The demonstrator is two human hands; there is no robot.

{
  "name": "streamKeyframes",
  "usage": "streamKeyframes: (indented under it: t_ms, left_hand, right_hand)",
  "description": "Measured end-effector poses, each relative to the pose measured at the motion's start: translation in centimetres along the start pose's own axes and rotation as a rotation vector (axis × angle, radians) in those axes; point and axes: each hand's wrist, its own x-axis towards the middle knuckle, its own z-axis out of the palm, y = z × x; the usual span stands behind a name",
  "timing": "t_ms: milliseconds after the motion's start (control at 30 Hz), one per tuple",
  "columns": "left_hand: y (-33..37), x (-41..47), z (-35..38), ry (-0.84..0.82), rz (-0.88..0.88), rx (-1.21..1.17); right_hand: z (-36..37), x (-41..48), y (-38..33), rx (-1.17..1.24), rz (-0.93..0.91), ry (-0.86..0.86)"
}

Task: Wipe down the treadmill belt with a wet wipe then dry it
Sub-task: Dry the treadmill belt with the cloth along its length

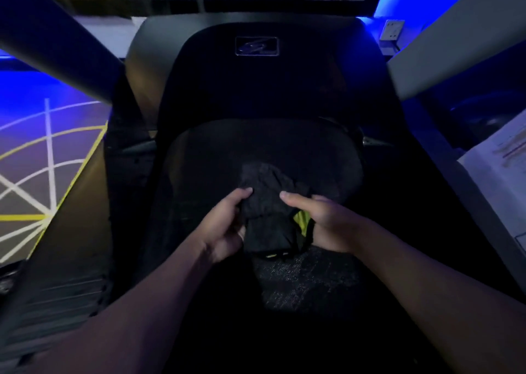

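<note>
A dark, crumpled cloth (pixel 266 200) with a yellow-green patch at its lower right hangs between both hands, just above the black treadmill belt (pixel 256 143). My left hand (pixel 227 225) grips the cloth's left side, thumb on top. On the cloth's right side my right hand (pixel 321 220) holds it, with the fingers curled over the yellow-green part. The belt runs away from me to the black motor cover (pixel 256 69), which carries a small logo plate. The light is dim, and I cannot tell whether the cloth is wet or dry.
Two grey handrail uprights slant up, one at the left (pixel 57 40) and one at the right (pixel 455 46). Floor with white and yellow lines (pixel 42 160) lies to the left. A white sheet of paper (pixel 501 168) rests at the right. A wall socket (pixel 392 30) sits at the back right.
</note>
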Motion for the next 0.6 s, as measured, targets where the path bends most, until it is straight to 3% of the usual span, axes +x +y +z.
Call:
streamKeyframes:
  t_ms: [133, 233, 367, 600]
  left_hand:
    - [1.6, -1.5, -0.5, 0.006, 0.027, -0.014]
    - [2.8, -2.0, 0.0, 0.038, 0.073, 0.162]
    - [3.7, -2.2, 1.2, -0.04, 0.1, 0.278]
    - [2.7, -1.7, 1.7, -0.118, 0.118, -0.011]
  right_hand:
    - [1.4, -1.1, -2.4, -0.026, -0.03, 0.026]
    - [2.6, -1.0, -3.7, -0.011, -0.191, 0.071]
    - [4.2, -1.0, -4.0, -0.283, -0.285, 0.028]
    - [5.6, -1.6, -4.0, -0.372, -0.25, 0.179]
